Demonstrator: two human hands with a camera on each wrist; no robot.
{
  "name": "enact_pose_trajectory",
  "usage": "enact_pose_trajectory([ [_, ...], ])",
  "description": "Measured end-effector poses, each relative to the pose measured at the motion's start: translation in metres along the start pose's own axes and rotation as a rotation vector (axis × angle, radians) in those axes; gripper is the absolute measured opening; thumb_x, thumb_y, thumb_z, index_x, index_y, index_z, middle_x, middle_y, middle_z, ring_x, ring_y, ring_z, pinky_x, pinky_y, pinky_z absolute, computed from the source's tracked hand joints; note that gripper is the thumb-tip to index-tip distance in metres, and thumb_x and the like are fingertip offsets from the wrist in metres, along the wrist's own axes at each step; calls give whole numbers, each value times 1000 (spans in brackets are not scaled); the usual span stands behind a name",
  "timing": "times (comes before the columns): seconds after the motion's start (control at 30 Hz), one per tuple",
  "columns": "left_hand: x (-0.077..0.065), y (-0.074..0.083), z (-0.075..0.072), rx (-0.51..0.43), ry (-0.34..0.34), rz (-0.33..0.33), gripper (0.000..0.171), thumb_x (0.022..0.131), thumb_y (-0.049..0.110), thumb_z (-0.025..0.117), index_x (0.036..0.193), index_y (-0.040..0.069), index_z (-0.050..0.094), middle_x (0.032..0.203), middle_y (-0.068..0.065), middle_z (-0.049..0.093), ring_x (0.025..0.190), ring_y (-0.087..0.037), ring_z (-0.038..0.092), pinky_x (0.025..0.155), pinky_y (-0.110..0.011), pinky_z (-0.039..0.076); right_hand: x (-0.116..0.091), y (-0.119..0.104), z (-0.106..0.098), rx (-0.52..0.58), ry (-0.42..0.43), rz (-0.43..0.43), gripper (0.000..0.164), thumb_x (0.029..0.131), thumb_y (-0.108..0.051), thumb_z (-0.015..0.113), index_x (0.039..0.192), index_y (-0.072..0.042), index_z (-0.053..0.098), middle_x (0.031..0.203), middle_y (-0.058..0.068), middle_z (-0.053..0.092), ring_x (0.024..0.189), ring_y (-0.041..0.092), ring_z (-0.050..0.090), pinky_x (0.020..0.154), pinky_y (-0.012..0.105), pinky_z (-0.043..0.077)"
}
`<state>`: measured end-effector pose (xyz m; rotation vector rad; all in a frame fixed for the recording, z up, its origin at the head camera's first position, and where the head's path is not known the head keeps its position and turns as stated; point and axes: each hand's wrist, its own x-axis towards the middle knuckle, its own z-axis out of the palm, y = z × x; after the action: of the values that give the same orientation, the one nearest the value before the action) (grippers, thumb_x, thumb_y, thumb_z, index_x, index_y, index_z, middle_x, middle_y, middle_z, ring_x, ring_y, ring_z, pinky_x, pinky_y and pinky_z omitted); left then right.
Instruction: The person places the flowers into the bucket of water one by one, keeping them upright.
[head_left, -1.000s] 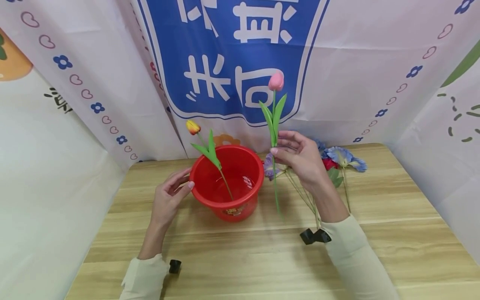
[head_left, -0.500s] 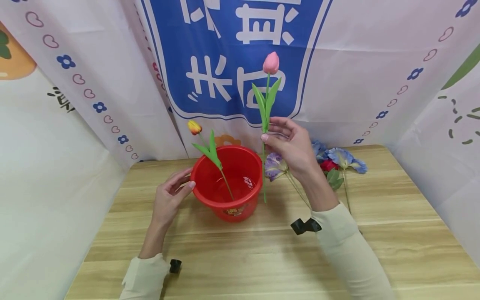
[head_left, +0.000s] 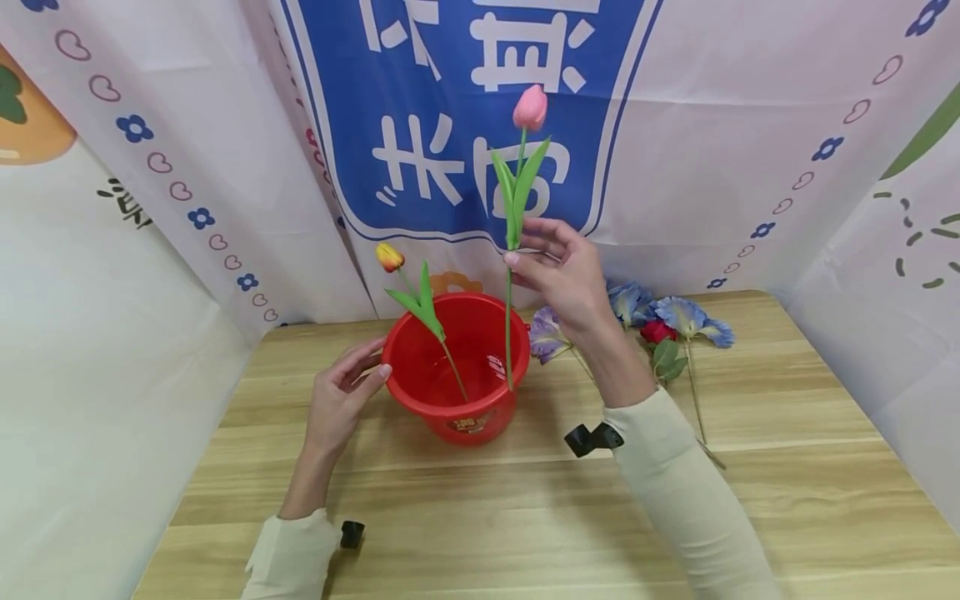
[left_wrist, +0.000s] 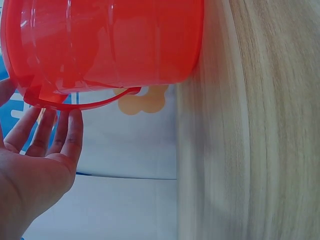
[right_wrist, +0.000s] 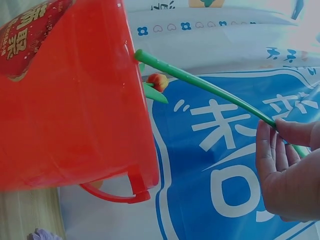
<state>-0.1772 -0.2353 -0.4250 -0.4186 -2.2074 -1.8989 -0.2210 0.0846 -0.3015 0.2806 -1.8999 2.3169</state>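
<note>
My right hand (head_left: 570, 279) pinches a pink artificial tulip (head_left: 530, 108) just below its leaves, between thumb and fingers. The tulip stands nearly upright, and the lower end of its stem (right_wrist: 200, 85) is right at the mouth of the red bucket (head_left: 457, 421), on the right side. At the bucket's left side, my left hand (head_left: 341, 396) touches the rim with its thumb; its loosely extended fingers reach the handle (left_wrist: 100, 103). A yellow-orange tulip (head_left: 390, 257) leans to the left inside the bucket, its stem resting within.
Right of the bucket, several artificial flowers lie on the wooden table (head_left: 480, 517): a purple one (head_left: 547, 335), blue ones (head_left: 681, 317) and a red rose (head_left: 657, 331). A printed cloth (head_left: 675, 192) hangs close behind the bucket.
My right hand has moved left and up with the pink tulip, bringing its stem from beside the bucket to over its mouth. My left hand has stayed at the bucket's rim.
</note>
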Motion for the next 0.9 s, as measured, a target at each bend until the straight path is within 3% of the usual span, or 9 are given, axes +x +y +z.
enact_pose_trajectory([
  [0.23, 0, -1, 1, -14, 11, -9, 42, 94, 6, 67, 135, 2, 60, 137, -16, 58, 117, -18, 62, 93, -23, 55, 7, 2, 7, 8, -16, -18, 42, 87, -4, 75, 127, -11, 63, 118, 15, 67, 103, 30, 70, 84, 47, 60],
  [0.43, 0, -1, 0, -3, 7, -11, 43, 94, 8, 67, 136, 3, 59, 138, -15, 57, 118, -17, 61, 93, -23, 54, 9, 11, 13, -24, -23, 30, 41, 88, -6, 75, 126, -13, 62, 117, 14, 67, 104, 28, 70, 80, 42, 62],
  [0.6, 0, -1, -1, 13, 4, -21, 43, 94, 10, 68, 137, 6, 60, 138, -12, 58, 119, -18, 61, 93, -23, 54, 10, 22, 18, -68, -31, 62, 41, 88, -6, 75, 126, -12, 61, 116, 14, 68, 105, 29, 70, 85, 46, 60],
  [0.9, 0, -1, 0, 9, 3, -14, 43, 95, 10, 67, 136, 5, 60, 137, -13, 58, 119, -19, 61, 94, -23, 54, 11, 41, 27, -150, -78, 101, 45, 87, -3, 75, 129, -9, 60, 116, 12, 68, 104, 24, 70, 84, 36, 61],
])
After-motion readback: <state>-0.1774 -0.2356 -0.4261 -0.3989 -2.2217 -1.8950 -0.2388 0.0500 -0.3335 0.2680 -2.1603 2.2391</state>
